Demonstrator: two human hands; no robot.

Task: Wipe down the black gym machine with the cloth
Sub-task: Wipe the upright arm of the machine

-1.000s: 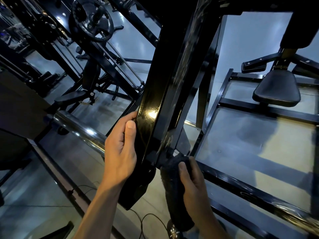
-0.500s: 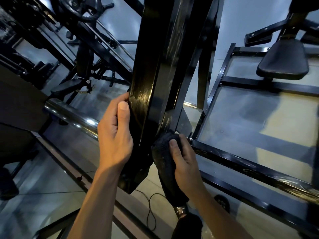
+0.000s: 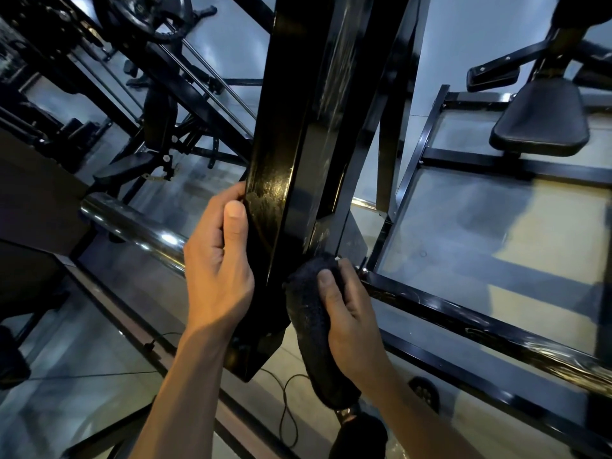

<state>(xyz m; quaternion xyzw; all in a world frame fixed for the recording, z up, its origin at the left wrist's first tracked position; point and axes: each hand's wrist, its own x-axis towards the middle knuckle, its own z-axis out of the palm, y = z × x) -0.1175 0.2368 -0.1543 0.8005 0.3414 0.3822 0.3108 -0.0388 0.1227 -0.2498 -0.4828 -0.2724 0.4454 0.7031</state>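
Note:
A glossy black upright beam of the gym machine (image 3: 298,127) runs down the middle of the head view. My left hand (image 3: 218,270) grips its left edge, thumb along the front face and fingers wrapped behind. My right hand (image 3: 344,313) holds a dark fluffy cloth (image 3: 311,313) and presses its top end against the beam's lower right side, where the beam meets a horizontal frame bar (image 3: 463,319). The rest of the cloth hangs down below my hand.
A chrome bar (image 3: 132,226) crosses behind my left hand. A padded black seat (image 3: 539,124) stands at the upper right above the floor frame. More black machines and a weight plate (image 3: 142,14) fill the upper left. A cable (image 3: 284,405) lies on the floor.
My right hand has slid the cloth upward along the beam's lower right side, closer to the joint with the frame bar. My left hand keeps its grip on the beam's edge.

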